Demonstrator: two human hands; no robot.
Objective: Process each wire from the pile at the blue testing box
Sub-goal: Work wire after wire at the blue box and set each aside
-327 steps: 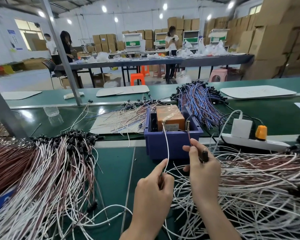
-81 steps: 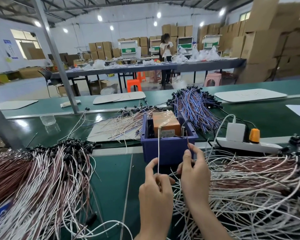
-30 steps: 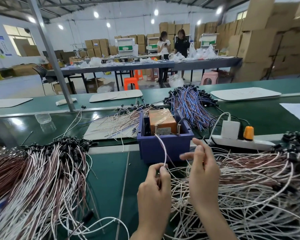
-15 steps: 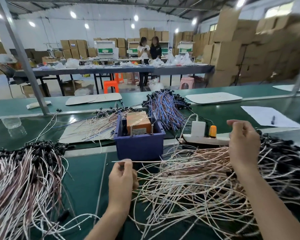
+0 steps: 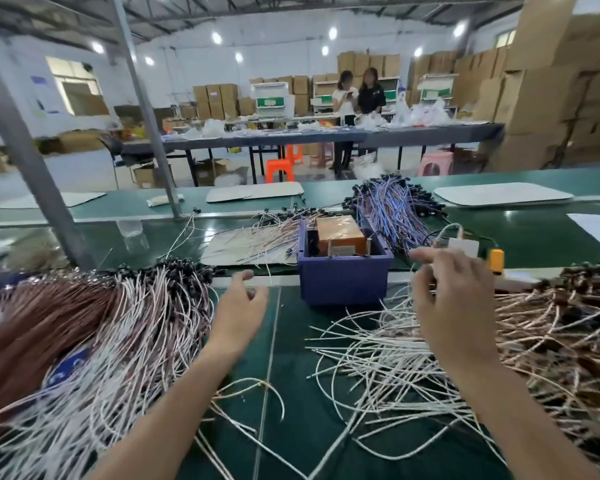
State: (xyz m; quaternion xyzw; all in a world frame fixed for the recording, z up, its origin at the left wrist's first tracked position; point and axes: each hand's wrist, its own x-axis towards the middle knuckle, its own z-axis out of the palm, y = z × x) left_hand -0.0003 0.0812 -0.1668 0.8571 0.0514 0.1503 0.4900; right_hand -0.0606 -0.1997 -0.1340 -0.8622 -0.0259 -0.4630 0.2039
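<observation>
**Station state: blue testing box, both hands free**

**Container.** The blue testing box [image 5: 343, 284] stands upright on the green desk [image 5: 293, 431], open at the top. An orange block [image 5: 340, 233] sits inside it toward the rear. Two thin metal posts [image 5: 369, 245] rise at the front of the interior, one on each side.

**Wire stock.** The pile of white and pink wires [image 5: 395, 372] lies in front of the box and to its right. Its loose ends stop near the box's front wall. A bundle of white and brown wires [image 5: 118, 341] with black end caps lies left of the box. Blue-violet wires [image 5: 392, 213] fan out behind the box's right rear corner.

**Hands.** The left hand [image 5: 238, 313] hovers beside the box's front left corner, its fingers [image 5: 257, 297] loosely curled and gripping nothing. The right hand [image 5: 454, 306] hovers right of the box above the pile. Its fingers [image 5: 430, 259] are spread and slightly bent, and despite the blur no wire shows in them.

**Open room.** A strip of bare desk runs from the box's front wall toward the viewer, between bundle and pile
</observation>
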